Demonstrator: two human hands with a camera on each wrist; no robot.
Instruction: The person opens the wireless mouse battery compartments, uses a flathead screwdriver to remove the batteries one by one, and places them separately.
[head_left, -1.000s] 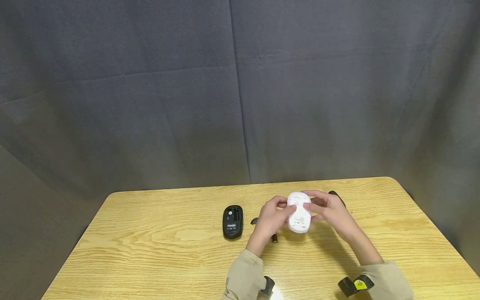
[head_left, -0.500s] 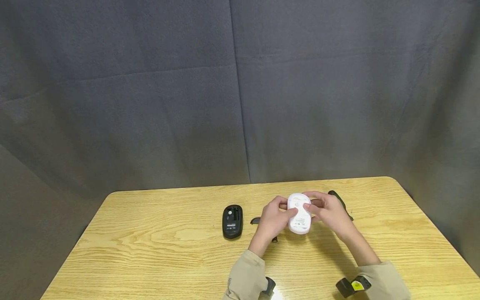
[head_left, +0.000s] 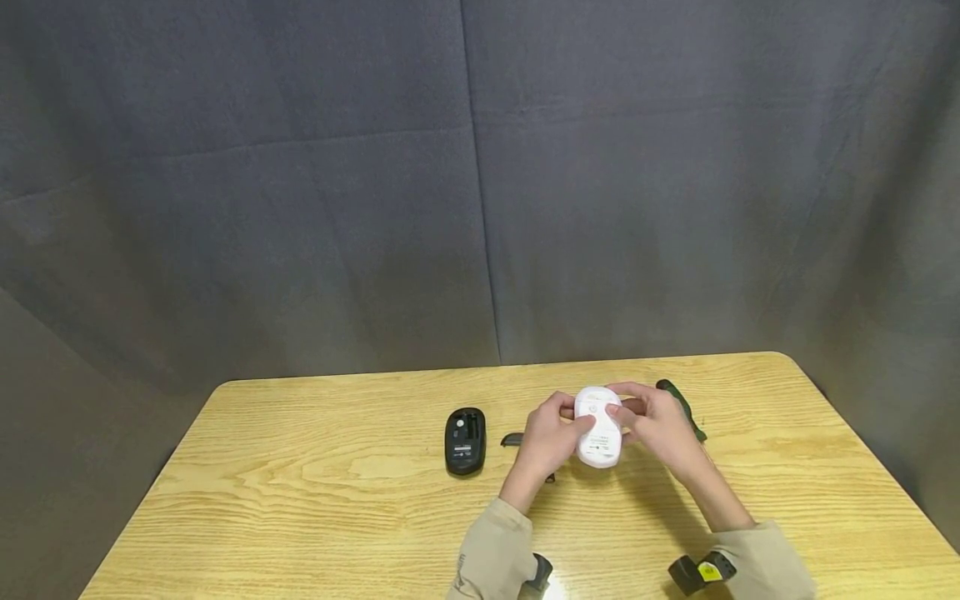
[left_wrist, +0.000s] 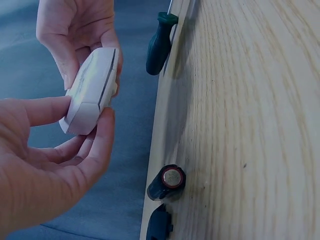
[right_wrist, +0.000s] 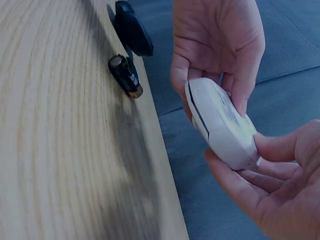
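A white computer mouse (head_left: 599,442) is held above the table, its labelled underside facing up. My left hand (head_left: 547,435) grips its left side, thumb on the underside and fingers curled beneath. From the right, my right hand (head_left: 663,423) grips it in the same way, its thumb also on the underside. In the left wrist view the mouse (left_wrist: 92,90) is seen edge-on, with a dark seam along its side. Below the hands, a dark battery (right_wrist: 125,76) lies on the table, mostly hidden by my left hand in the head view.
A black mouse (head_left: 465,442) lies upside down to the left, its battery compartment uncovered. Beside my left hand is a small black cover (head_left: 512,439). A screwdriver with a green handle (head_left: 681,407) lies behind my right hand. A dark curtain (head_left: 480,208) hangs behind the table (head_left: 315,500).
Both hands keep their grip on the white mouse, which has shifted down very slightly. The right forearm has moved a little left, showing more of the screwdriver handle.
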